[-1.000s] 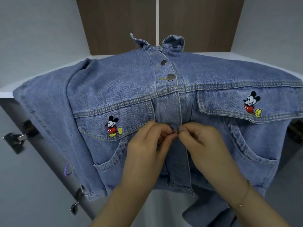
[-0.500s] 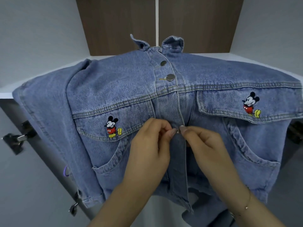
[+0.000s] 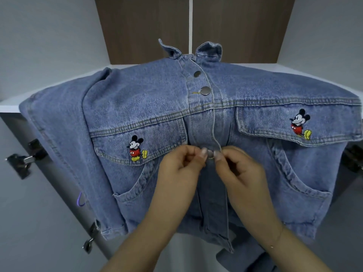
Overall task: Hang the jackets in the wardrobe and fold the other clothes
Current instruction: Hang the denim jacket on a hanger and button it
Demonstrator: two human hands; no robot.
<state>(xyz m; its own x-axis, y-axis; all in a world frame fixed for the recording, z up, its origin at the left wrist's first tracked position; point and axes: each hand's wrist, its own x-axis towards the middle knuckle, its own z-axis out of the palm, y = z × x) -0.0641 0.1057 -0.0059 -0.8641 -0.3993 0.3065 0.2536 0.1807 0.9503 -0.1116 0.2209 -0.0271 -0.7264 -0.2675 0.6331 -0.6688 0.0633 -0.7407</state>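
Both hands are pinching the denim jacket (image 3: 137, 99) front, left hand (image 3: 182, 169) and right hand (image 3: 237, 169) either side of a metal button (image 3: 210, 153).

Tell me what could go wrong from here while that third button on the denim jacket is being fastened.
1. The lower half of the denim jacket hangs over the edge of the white shelf; a downward tug might drag it off.
2. Both the left hand and right hand pinch the placket around the third button, partly hiding it, so it may be only half through.
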